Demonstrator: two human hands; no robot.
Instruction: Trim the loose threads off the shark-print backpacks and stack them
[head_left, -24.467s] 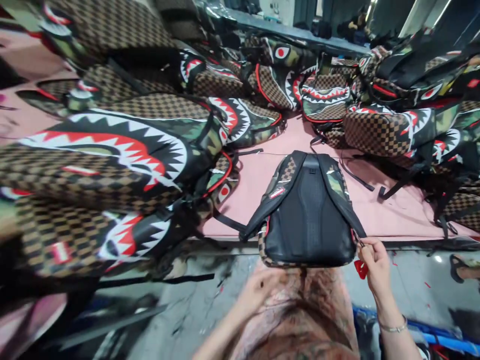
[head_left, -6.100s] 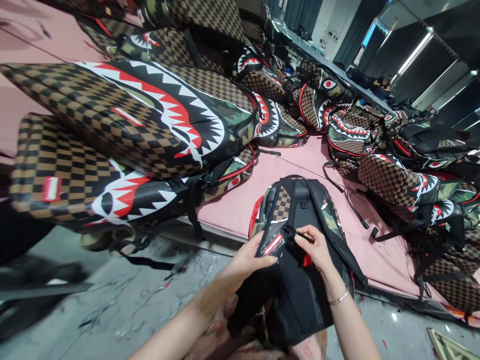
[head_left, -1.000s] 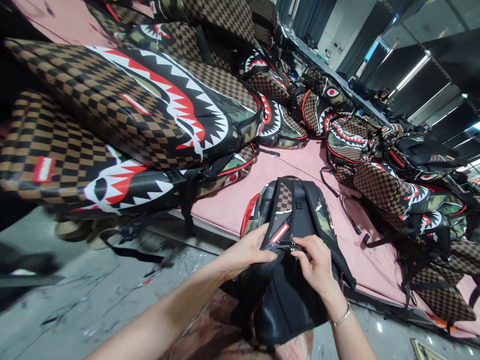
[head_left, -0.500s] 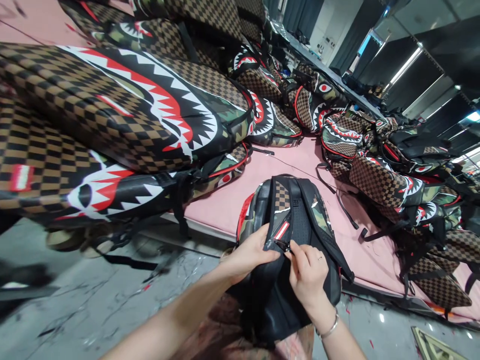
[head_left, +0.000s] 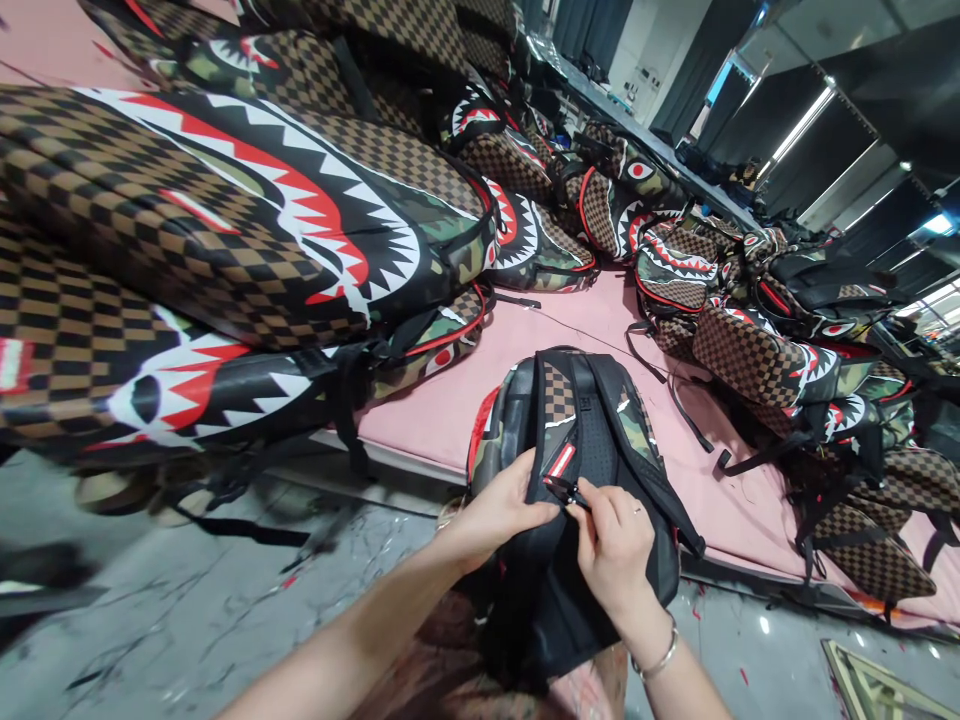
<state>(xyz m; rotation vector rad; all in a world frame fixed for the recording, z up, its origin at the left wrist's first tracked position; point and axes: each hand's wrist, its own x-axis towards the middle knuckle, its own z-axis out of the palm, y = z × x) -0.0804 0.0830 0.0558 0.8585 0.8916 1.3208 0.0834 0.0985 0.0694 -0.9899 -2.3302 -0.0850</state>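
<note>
A black backpack point(head_left: 592, 420) with checkered and camouflage panels leans upright against the near edge of the pink table, its straps facing me. My left hand point(head_left: 506, 515) is wrapped round its left shoulder strap, just below a small red and white label point(head_left: 561, 461). A small dark tool point(head_left: 562, 490), perhaps snips, lies at the strap below that label. My right hand point(head_left: 615, 535) is closed in a pinch on the tool's near end. The tips of the tool rest beside my left thumb.
Large checkered shark-mouth backpacks point(head_left: 225, 220) are piled at the left. More backpacks point(head_left: 750, 360) lie along the right side of the pink table point(head_left: 427, 430). A pale metal frame point(head_left: 881, 685) stands on the marble floor point(head_left: 225, 600) at the lower right.
The view has shifted slightly, so the piled bags sit a little further left. Both hands keep their places at the strap, with only a slight movement of the dark tool.
</note>
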